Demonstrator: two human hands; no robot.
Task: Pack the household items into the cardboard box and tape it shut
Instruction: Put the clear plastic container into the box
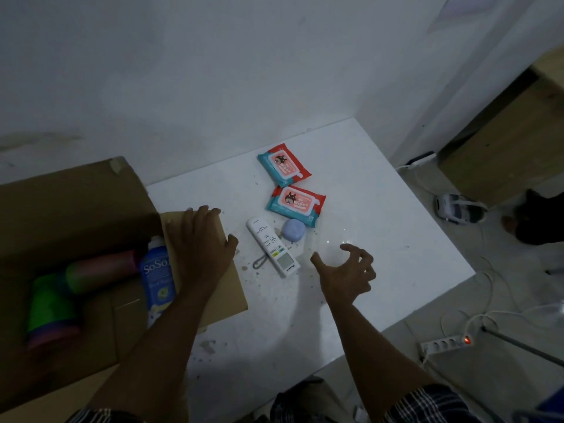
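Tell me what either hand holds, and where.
Left hand presses flat on the brown cardboard box flap; open right hand holds nothing.

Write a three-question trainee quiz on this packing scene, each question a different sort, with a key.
1. True or false: the left hand rests flat on a flap of the cardboard box.
2. How many wipes packs lie on the white table?
3. Which item lies nearest the open right hand? A) blue bottle B) white remote C) far wipes pack

Key
1. True.
2. Two: the far one and the near wipes pack.
3. B.
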